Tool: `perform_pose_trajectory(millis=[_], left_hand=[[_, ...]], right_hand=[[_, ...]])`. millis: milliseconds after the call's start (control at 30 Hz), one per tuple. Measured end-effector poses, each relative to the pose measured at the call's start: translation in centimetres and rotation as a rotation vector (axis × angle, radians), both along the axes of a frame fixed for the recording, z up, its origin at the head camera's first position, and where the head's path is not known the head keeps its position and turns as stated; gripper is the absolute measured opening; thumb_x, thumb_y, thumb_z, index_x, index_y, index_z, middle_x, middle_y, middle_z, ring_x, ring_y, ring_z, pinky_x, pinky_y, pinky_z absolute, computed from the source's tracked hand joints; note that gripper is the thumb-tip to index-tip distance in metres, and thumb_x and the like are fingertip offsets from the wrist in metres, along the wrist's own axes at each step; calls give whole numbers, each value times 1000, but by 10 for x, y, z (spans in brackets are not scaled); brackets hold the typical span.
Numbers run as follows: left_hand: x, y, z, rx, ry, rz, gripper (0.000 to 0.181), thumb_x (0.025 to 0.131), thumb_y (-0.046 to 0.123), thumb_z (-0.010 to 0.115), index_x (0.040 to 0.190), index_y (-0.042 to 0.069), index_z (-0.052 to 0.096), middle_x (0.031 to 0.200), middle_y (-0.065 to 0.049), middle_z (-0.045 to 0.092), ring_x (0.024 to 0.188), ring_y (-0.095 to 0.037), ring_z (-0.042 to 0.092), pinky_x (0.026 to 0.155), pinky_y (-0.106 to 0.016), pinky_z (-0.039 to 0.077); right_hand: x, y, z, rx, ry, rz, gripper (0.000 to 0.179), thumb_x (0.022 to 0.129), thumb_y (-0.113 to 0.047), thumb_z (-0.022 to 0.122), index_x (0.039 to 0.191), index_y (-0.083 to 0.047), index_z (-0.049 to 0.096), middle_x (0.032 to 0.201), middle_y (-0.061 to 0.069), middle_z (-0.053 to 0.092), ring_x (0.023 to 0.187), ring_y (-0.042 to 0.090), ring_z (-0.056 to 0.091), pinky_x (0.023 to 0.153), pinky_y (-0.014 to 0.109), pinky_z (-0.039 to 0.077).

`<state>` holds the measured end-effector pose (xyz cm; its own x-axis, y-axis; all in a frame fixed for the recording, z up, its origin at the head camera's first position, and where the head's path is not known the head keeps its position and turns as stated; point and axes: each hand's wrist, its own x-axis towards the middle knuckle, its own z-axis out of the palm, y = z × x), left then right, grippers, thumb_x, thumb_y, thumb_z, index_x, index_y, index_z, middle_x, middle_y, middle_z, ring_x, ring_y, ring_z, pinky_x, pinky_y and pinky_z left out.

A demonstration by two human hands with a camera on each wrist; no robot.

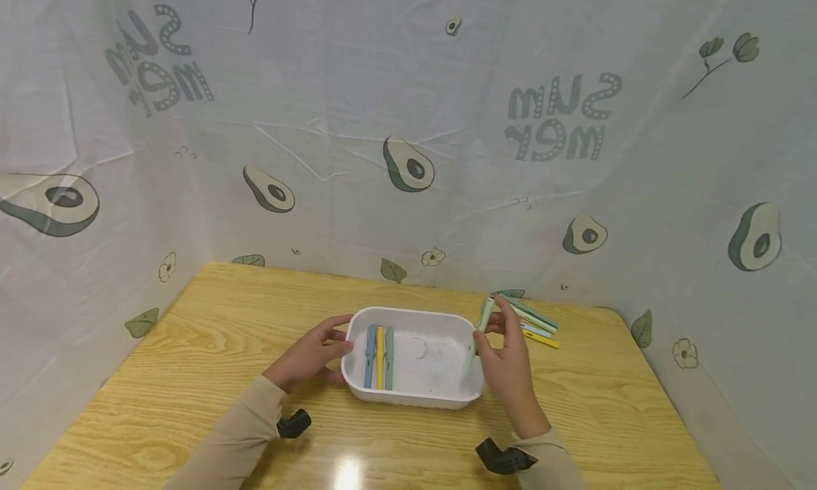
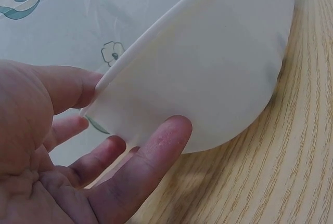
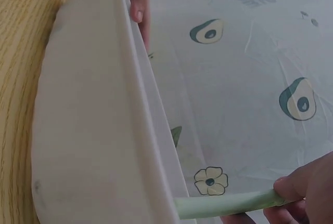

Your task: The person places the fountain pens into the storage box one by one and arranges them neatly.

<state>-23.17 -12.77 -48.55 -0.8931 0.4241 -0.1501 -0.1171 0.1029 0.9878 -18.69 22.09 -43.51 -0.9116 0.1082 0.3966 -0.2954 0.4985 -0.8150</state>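
My left hand point(image 1: 313, 352) grips the left end of a white plastic tray point(image 1: 434, 352), thumb over the rim and fingers outside, as the left wrist view also shows at the tray wall point(image 2: 218, 68). At the opposite end my right hand point(image 1: 507, 366) pinches a pale green pen point(image 1: 486, 314) between thumb and fingers. That pen slants, its lower end inside the rim; the right wrist view shows the pen point(image 3: 229, 205) passing behind the wall. Side by side in the tray's left part lie a blue pen point(image 1: 370, 359), a yellow pen point(image 1: 379, 359) and a grey-green pen point(image 1: 389, 362).
Behind the right hand, several more pens lie in a loose pile, among them a yellow pen point(image 1: 540, 338) and a dark green pen point(image 1: 532, 313). The wooden table point(image 1: 223, 320) ends at a hanging sheet point(image 1: 338, 213) with avocado prints.
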Motion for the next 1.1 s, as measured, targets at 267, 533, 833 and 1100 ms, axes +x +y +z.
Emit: perform_pose_trajectory(millis=[267,533,833,1100], left_hand=[[0,-1,1,-10,8,-2,63,104,18,65,160,16,36,137,-24,48,110,-33,61,79,-49,65],[0,-1,-1,-8,8,-2,64,104,20,66,160,16,36,138,-24,48,108,-32,63,79,-49,65],[-1,-1,-2,-18,3,10,62,104,18,65,159,16,38,137,-23,50,108,-31,63,78,-48,65],[-1,-1,-2,-9,-3,9,61,103,19,66,158,14,40,134,-23,51,105,-29,65,77,-48,65]], right_hand=[[-4,-15,-6,1,-33,49,70,98,4,66,158,-12,35,123,14,56,111,26,57,71,25,58],[-8,-31,-12,0,-130,94,69,98,5,64,159,-8,33,126,17,55,112,31,60,79,38,61],[-21,-49,-20,-75,-371,77,55,98,0,64,149,0,43,120,18,55,103,27,62,66,33,64],[-28,-62,-23,52,-544,87,55,96,-5,69,146,0,47,104,14,59,84,23,60,60,35,60]])
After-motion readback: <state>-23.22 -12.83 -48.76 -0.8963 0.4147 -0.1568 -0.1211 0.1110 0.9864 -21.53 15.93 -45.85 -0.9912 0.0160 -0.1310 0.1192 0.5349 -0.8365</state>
